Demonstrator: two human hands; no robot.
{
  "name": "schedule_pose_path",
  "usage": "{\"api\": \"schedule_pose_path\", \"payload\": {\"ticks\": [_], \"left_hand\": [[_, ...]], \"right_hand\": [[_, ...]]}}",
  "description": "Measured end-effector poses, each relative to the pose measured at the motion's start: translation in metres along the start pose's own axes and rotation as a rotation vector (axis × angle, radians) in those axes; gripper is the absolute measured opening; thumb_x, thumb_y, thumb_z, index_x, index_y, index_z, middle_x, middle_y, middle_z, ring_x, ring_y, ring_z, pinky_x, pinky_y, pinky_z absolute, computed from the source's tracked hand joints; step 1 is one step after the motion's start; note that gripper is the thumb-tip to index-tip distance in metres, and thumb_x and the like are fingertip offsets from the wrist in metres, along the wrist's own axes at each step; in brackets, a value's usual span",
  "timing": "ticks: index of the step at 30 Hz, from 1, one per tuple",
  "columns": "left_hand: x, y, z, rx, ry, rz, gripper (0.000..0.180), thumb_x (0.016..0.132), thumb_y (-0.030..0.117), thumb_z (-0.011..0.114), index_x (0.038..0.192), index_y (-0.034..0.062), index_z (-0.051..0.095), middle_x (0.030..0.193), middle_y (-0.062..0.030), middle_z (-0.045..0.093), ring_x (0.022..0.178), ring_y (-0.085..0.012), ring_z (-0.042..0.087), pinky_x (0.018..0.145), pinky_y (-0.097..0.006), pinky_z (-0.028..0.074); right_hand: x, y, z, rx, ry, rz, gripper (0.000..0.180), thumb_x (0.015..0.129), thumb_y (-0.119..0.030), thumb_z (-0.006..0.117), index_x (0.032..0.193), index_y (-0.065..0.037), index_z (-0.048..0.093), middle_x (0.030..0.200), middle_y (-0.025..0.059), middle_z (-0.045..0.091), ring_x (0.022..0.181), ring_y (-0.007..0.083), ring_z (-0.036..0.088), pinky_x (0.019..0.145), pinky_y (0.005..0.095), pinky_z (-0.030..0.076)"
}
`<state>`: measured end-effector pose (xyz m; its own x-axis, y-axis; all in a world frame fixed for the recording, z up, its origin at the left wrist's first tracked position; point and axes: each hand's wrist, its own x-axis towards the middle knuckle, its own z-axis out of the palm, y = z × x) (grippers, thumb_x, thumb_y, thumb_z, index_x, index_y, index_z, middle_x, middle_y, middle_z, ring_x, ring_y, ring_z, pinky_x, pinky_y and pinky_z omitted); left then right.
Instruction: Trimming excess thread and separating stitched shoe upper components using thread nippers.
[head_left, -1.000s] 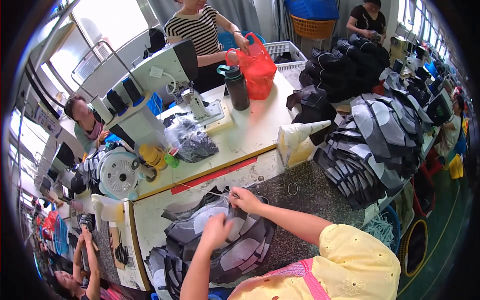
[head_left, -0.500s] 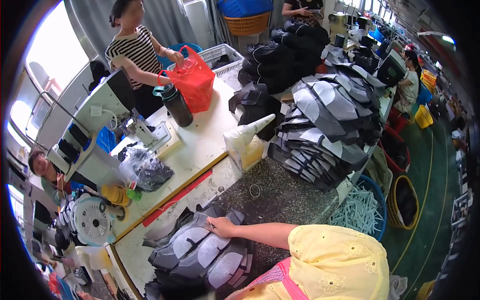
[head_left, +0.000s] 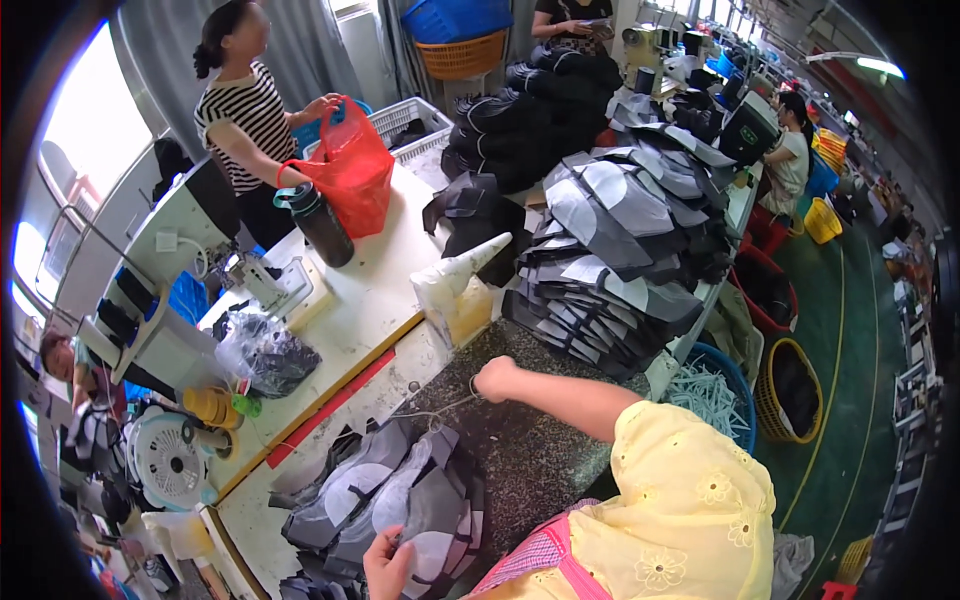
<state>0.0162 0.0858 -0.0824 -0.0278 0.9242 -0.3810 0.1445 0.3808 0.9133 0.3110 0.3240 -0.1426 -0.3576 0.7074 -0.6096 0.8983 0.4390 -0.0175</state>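
A heap of grey and black cut fabric pieces (head_left: 400,500) lies on the speckled dark worktop (head_left: 530,450) in front of me. My left hand (head_left: 388,565) sits at the near edge of the heap, fingers pinching one grey piece. My right hand (head_left: 495,378), at the end of a yellow sleeve, is closed in a fist to the right of the heap. A thin pale thread (head_left: 440,408) runs from that fist back toward the pieces.
A tall stack of grey pieces (head_left: 620,260) stands at the right beside a white thread cone (head_left: 465,270). A cream table (head_left: 350,320) carries a sewing machine (head_left: 265,285), a dark bottle (head_left: 320,225) and a plastic bag. A person in stripes holds a red bag (head_left: 345,175). Baskets stand on the floor.
My right hand has left the fabric heap and drawn away to the right, closed in a fist with the thread. My left hand has dropped to the heap's near edge. The view has swung.
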Motion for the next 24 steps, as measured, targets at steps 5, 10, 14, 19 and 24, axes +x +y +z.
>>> {"api": "schedule_pose_path", "payload": {"ticks": [5, 10, 14, 19, 24], "left_hand": [[0.018, -0.019, 0.013, 0.454, 0.171, 0.035, 0.031, 0.072, 0.009, 0.061, 0.102, 0.0001, 0.060, 0.060, 0.0006, 0.048, 0.056, -0.0056, 0.043, 0.051, -0.021, 0.035], [0.013, -0.005, 0.021, 0.615, 0.232, 0.117, 0.033, 0.070, 0.013, 0.063, 0.101, 0.0014, 0.061, 0.058, -0.0029, 0.048, 0.054, -0.0104, 0.044, 0.051, -0.026, 0.038], [0.006, 0.013, 0.024, 0.621, 0.269, 0.027, 0.034, 0.071, 0.013, 0.063, 0.102, 0.0010, 0.061, 0.060, -0.0070, 0.052, 0.054, -0.0152, 0.047, 0.053, -0.029, 0.041], [0.008, -0.019, 0.025, 0.719, 0.376, 0.201, 0.035, 0.075, 0.013, 0.062, 0.107, -0.0017, 0.058, 0.091, -0.0180, 0.064, 0.079, -0.0265, 0.062, 0.075, -0.033, 0.046], [-0.008, -0.021, 0.024, 0.730, 0.448, 0.260, 0.032, 0.077, 0.013, 0.061, 0.106, -0.0022, 0.058, 0.088, -0.0171, 0.064, 0.077, -0.0262, 0.061, 0.075, -0.033, 0.046]], "right_hand": [[-0.017, 0.054, 0.006, 0.542, 0.283, -0.278, 0.017, 0.072, -0.018, 0.062, 0.077, -0.002, 0.060, 0.070, 0.0109, 0.062, 0.062, 0.0248, 0.060, 0.057, 0.0387, 0.046], [-0.026, 0.041, 0.004, 1.455, 0.556, -0.250, 0.017, 0.078, -0.018, 0.061, 0.080, -0.002, 0.055, 0.064, 0.0072, 0.057, 0.058, 0.0157, 0.053, 0.056, 0.0314, 0.043], [-0.036, 0.007, 0.003, 0.995, 0.646, -0.335, 0.016, 0.079, -0.019, 0.062, 0.081, -0.005, 0.054, 0.068, 0.0069, 0.058, 0.064, 0.0165, 0.056, 0.060, 0.0311, 0.044], [-0.030, -0.020, 0.000, 0.968, 0.598, -0.380, 0.019, 0.079, -0.021, 0.061, 0.084, -0.005, 0.054, 0.074, 0.0112, 0.060, 0.070, 0.0247, 0.059, 0.063, 0.0343, 0.045], [-0.035, -0.018, -0.003, 0.928, 0.566, -0.339, 0.021, 0.079, -0.024, 0.061, 0.087, -0.005, 0.055, 0.078, 0.0137, 0.062, 0.078, 0.0316, 0.061, 0.067, 0.0382, 0.046]]}}
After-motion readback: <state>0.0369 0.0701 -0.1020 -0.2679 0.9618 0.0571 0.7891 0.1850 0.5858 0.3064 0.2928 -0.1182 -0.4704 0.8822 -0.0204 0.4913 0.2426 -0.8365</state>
